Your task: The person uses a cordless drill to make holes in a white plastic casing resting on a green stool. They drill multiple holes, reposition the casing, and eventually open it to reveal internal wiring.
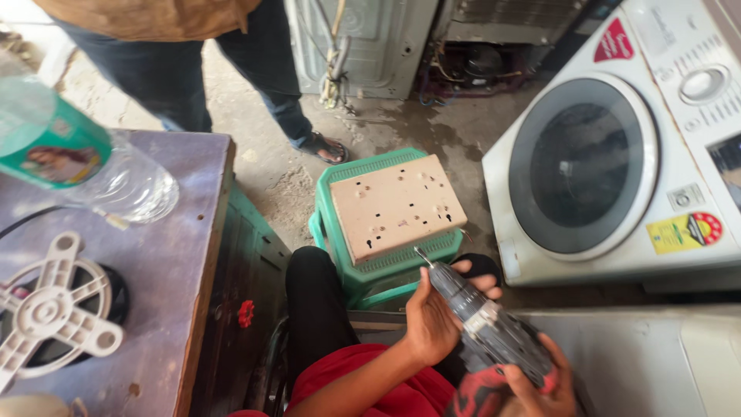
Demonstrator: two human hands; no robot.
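I hold a grey and red cordless drill (486, 328) in my lap, its bit pointing up and left toward a green plastic stool (386, 266). My left hand (432, 313) wraps around the drill's chuck end. My right hand (540, 382) grips the drill's red rear body at the bottom of the view. A beige board (397, 205) with several small holes lies flat on the stool, just beyond the bit's tip.
A purple worktable (170, 286) at left carries a clear plastic bottle (85, 166) with a green label and a white spoked plastic part (50, 309). A front-loading washing machine (617, 162) lies at right. Another person's legs (193, 69) stand behind, near an open appliance back (401, 42).
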